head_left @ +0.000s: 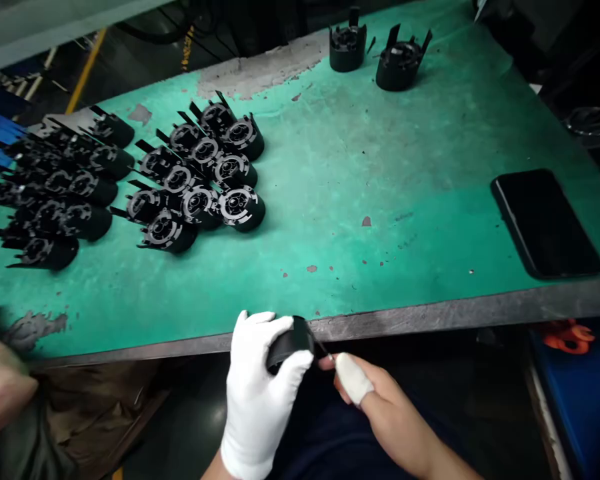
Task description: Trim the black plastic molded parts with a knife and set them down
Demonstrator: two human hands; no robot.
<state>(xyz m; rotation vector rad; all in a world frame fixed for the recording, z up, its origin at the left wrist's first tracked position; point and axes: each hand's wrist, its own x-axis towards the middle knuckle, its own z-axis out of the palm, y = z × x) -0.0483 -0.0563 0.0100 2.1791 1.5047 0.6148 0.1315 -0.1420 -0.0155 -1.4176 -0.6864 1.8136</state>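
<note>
My left hand [260,393], in a white glove, is closed around a black cylindrical plastic part [290,345] at the table's front edge. Its fingers lie over the far side and the thumb presses the near side. My right hand [363,387], bare but for a white cover on the thumb, pinches a slim, dark, pointed tool [323,348]. The tool's far end meets the right side of the part; the exact contact is too blurred to make out. Most of the tool's grip is hidden in my fingers.
Several similar black parts with upright prongs [240,207] stand grouped on the green table [330,180] at left. Two more [400,63] stand at the back. A black phone [547,223] lies at right. Another person's arm [3,387] shows at lower left.
</note>
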